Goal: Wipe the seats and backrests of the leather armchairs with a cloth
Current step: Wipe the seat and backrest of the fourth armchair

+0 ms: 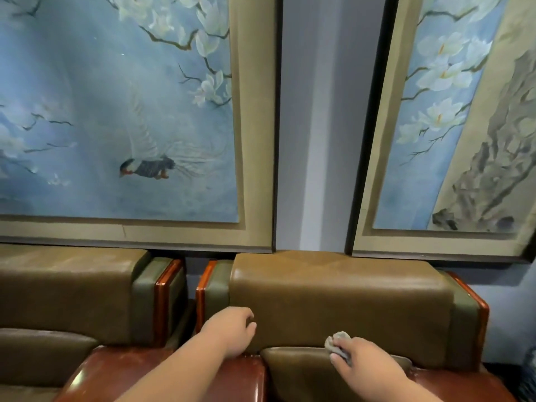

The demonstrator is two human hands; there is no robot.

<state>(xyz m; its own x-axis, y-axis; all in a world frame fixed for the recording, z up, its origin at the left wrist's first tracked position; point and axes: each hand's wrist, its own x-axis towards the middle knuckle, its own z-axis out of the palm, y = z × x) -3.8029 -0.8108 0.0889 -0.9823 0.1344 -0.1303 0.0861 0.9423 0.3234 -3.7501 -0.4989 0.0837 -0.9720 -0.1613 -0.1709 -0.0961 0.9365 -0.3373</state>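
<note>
A brown leather armchair stands in front of me; its backrest (342,300) fills the lower middle and its seat cushion (295,372) shows below. My right hand (367,362) grips a small bunched grey cloth (338,342) and presses it against the bottom of the backrest, just above the seat's rear edge. My left hand (232,329) has its fingers curled and rests against the left side of the backrest, above the glossy wooden armrest (246,375). It holds nothing that I can see.
A second brown leather armchair (66,291) stands at the left, a narrow gap between the two. Two large framed paintings (121,111) hang on the wall right behind the backrests. The right armrest (481,309) has a wooden edge.
</note>
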